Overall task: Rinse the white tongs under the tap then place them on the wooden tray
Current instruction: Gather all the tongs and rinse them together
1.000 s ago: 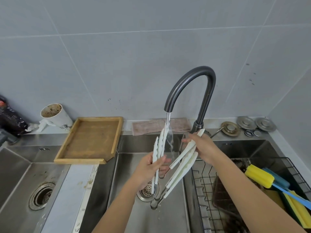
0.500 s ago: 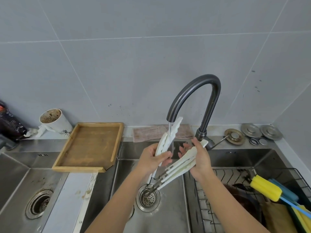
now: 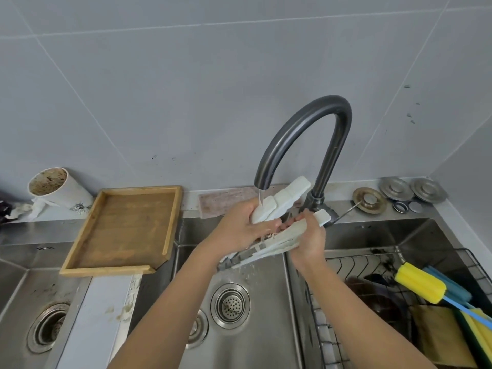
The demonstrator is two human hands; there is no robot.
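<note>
The white tongs [image 3: 282,201] lie spread between both hands over the middle sink, under the dark curved tap [image 3: 306,134], whose water runs onto the upper arm. My left hand [image 3: 239,230] grips that upper arm, its broad tip pointing up right past the spout. My right hand [image 3: 310,238] grips the lower arm, whose tip sticks out near the tap's base. The metal hinge end points down left below my hands, dripping. The wooden tray [image 3: 122,227] sits bare on the counter to the left.
A dirty white mug [image 3: 57,190] stands tilted behind the tray. Right of the sink, a wire rack [image 3: 346,265] holds a yellow bottle brush [image 3: 420,283] and sponges. Metal drain covers [image 3: 396,187] line the back ledge. A second sink [image 3: 16,288] lies at the far left.
Both hands lifted the tongs closer to the spout and tipped them flatter. The water now strikes the upper arm, and my view has moved in nearer.
</note>
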